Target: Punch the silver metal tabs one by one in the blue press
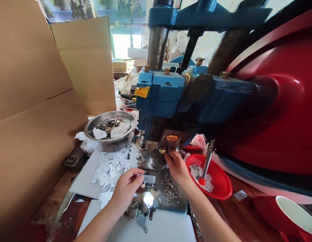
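My left hand [129, 186] pinches a small flat metal plate [148, 179] between thumb and fingers, above the front of the press bed [178, 196]. My right hand [177, 166] reaches in under the head of the blue press [161, 90], its fingers closed close to the round die [157, 159]. Whatever those fingers hold is hidden. Several loose metal brackets [142, 220] lie below my left hand, at the bed's front edge. Tiny metal bits [169, 188] are scattered over the bed between my two hands.
Many thin plates [112, 166] cover a white sheet at the left. Behind them stands a steel bowl [133, 126] of metal parts. A red basket [225, 185] holding plates, a red mug [268, 210] and a large red wheel [279, 111] are at the right. Cardboard [27, 67] walls the left side.
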The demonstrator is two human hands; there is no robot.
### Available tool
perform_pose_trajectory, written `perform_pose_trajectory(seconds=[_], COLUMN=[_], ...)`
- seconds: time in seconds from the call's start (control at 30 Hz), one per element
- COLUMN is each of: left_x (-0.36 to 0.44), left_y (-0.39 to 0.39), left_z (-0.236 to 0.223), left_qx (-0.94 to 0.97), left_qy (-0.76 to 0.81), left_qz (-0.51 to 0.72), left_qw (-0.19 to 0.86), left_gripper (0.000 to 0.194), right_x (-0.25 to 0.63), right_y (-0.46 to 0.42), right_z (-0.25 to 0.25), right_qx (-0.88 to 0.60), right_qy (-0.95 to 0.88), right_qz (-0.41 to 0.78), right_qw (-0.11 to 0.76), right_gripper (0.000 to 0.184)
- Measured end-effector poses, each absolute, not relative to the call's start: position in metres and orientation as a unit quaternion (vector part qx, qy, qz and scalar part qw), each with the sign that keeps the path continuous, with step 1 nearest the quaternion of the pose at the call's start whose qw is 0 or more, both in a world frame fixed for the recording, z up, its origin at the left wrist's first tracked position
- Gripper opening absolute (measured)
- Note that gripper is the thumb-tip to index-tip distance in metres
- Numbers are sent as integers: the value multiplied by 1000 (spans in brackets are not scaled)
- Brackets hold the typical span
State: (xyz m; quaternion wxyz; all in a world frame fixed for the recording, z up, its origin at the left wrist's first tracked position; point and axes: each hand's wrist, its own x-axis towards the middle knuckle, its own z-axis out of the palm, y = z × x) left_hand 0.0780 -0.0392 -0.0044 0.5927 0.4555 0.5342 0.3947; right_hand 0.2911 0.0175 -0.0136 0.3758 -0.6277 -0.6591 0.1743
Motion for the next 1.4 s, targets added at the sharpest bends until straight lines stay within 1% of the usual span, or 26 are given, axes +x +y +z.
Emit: perform_pose_trajectory(seconds=[0.1,0.2,0.3,0.37,0.43,0.5,0.6,0.67,0.7,0.77,0.87,0.93,1.0,1.13,1.23,1.4], left_x=[87,99,106,108,108,107,107,107,107,108,114,120,126,136,139,140], left_y=[-30,-25,-23,-23,-23,-23,-23,-23,-23,-20,-9,3,17,42,53,61], left_z=[0,3,5,6,7,7,4,2,0,-2,-3,-2,-4,-12,-19,-23], left_qx=[426,381,361,358,371,394,410,417,432,494,625,681,701,688,679,697], left_qy=[529,517,506,502,494,489,480,466,459,455,480,495,502,525,530,496], left_qz=[402,408,413,417,418,419,429,435,436,434,405,385,385,393,382,352], left_qw=[614,649,665,668,666,656,646,648,642,601,464,378,330,311,333,379], left_gripper=[29,30,29,30,29,29,33,36,36,32,19,12,11,10,16,26], right_x=[287,281,277,277,278,279,282,284,284,286,287,287,287,288,290,291], right_y=[-7,-26,-33,-33,-33,-35,-41,-43,-44,-41,-31,-20,-7,16,29,36], right_z=[-10,-8,-8,-9,-10,-10,-9,-9,-10,-10,-13,-17,-21,-29,-32,-32], right_qx=[-602,-594,-595,-593,-583,-554,-498,-475,-468,-472,-523,-558,-578,-610,-624,-624], right_qy=[-646,-639,-620,-623,-656,-707,-768,-784,-788,-785,-743,-707,-682,-642,-626,-626], right_qz=[241,296,329,325,274,181,30,-29,-37,-15,50,78,96,117,145,182], right_qw=[404,389,392,393,394,400,402,398,398,401,416,428,438,449,444,431], right_gripper=[28,27,28,28,22,16,18,20,20,16,11,13,17,18,18,23])
